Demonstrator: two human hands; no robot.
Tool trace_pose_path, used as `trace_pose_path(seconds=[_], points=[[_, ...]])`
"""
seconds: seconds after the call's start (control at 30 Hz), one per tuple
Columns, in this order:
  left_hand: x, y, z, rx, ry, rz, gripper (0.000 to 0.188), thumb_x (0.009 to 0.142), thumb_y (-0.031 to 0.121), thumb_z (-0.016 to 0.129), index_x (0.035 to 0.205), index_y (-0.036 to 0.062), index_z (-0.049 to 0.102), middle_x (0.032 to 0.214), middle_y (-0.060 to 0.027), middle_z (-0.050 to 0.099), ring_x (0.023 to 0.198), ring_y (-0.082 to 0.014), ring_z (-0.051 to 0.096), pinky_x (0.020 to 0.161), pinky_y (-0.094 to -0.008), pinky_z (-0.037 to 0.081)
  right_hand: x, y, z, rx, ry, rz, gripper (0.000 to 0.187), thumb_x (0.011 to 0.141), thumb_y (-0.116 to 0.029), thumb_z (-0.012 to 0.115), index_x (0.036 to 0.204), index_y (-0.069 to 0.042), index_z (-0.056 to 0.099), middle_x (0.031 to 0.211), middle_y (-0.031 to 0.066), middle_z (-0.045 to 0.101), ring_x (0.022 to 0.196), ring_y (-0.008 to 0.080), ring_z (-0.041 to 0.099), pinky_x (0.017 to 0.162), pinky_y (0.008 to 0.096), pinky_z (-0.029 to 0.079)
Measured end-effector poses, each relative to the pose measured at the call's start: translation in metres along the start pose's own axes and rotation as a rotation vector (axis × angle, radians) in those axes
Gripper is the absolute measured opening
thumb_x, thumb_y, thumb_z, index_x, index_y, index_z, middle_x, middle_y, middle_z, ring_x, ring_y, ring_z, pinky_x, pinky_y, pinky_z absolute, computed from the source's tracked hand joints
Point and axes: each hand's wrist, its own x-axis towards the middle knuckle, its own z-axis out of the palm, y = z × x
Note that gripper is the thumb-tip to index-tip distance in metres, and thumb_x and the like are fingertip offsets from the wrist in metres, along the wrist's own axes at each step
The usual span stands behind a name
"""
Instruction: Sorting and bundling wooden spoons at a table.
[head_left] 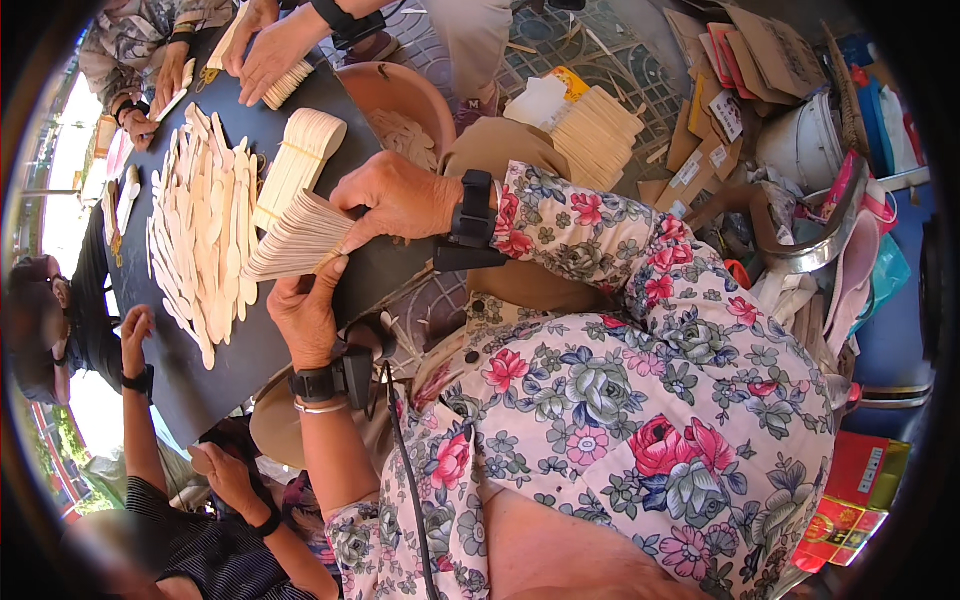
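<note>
Centrally, fanned sticks [297, 238]: pale and wooden, held up at the near side of the dark surface [180, 385], just beside a banded bundle [305, 150].
Stick direction: the long axis runs roughly sideways across the view; the gathered ends point right, toward the wearer's floral sleeve [590, 225], and the spread ends point left, toward a loose pile [205, 220].
Left hand [305, 310]: below the fan, thumb and fingers gripping its lower edge near the gathered ends.
Right hand [395, 200]: right of the fan, fingers curled and thumb pressed in, pinching the gathered ends.
Banded bundle: its long axis slants from lower left to upper right, with a thin yellowish band across the sticks.
Loose pile: sticks heaped on the surface, most with their length running up and down the view.
Basin [435, 100]: reddish-brown, beside the surface, with more sticks inside.
Co-worker's hands [265, 65]: at the top of the view, on another stick bundle [288, 85].
Printing: a red box [850, 455] at lower right bears pale printed characters; a white label [727, 115] among the cardboard [770, 50] has print too small to read.
</note>
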Motion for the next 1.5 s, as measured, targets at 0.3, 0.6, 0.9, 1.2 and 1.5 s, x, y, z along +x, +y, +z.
trace_pose_path(seconds=[0.3, 0.6, 0.9, 1.2, 1.5], points=[[-0.012, 0.004, -0.005, 0.033, -0.009, -0.022, 0.023, 0.081, 0.005, 0.076, 0.102, -0.0018, 0.070, 0.095, -0.0027, 0.070, 0.085, -0.0086, 0.059, 0.081, -0.0237, 0.046, -0.001, -0.005, 0.002, 0.000, -0.063, -0.048, 0.031, 0.068, -0.025, 0.078, 0.086, -0.003, 0.068, 0.075, 0.0138, 0.065, 0.072, 0.0317, 0.061, 0.067, 0.0370, 0.047], [-0.014, 0.005, -0.009, 0.048, 0.002, -0.033, 0.022, 0.081, 0.006, 0.076, 0.102, -0.0017, 0.070, 0.095, -0.0021, 0.070, 0.084, -0.0078, 0.059, 0.079, -0.0236, 0.047, 0.003, -0.004, 0.004, -0.052, -0.049, -0.146, 0.031, 0.069, -0.027, 0.078, 0.087, -0.004, 0.068, 0.072, 0.0128, 0.063, 0.067, 0.0312, 0.060, 0.064, 0.0370, 0.046], [-0.005, 0.043, -0.009, -0.086, 0.096, 0.083, 0.028, 0.082, 0.006, 0.075, 0.108, -0.0028, 0.067, 0.100, -0.0074, 0.069, 0.091, -0.0135, 0.062, 0.086, -0.0281, 0.048, 0.002, 0.000, 0.005, 0.007, -0.098, -0.091, 0.032, 0.069, -0.026, 0.078, 0.089, -0.004, 0.067, 0.073, 0.0136, 0.064, 0.068, 0.0316, 0.061, 0.063, 0.0376, 0.046], [-0.004, 0.053, -0.017, 0.000, 0.092, 0.069, 0.031, 0.081, 0.007, 0.075, 0.109, -0.0035, 0.067, 0.101, -0.0076, 0.069, 0.090, -0.0138, 0.062, 0.086, -0.0284, 0.047, 0.004, -0.001, 0.006, 0.047, -0.100, -0.113, 0.030, 0.070, -0.026, 0.077, 0.088, -0.003, 0.067, 0.073, 0.0143, 0.064, 0.069, 0.0323, 0.061, 0.063, 0.0380, 0.046], [0.002, 0.068, -0.030, 0.083, 0.012, 0.109, 0.036, 0.080, 0.014, 0.077, 0.110, -0.0030, 0.067, 0.103, -0.0081, 0.069, 0.091, -0.0143, 0.061, 0.086, -0.0295, 0.048, 0.003, -0.004, 0.004, 0.006, -0.096, -0.094, 0.031, 0.069, -0.028, 0.077, 0.086, -0.003, 0.066, 0.072, 0.0145, 0.062, 0.068, 0.0326, 0.060, 0.063, 0.0381, 0.045]])
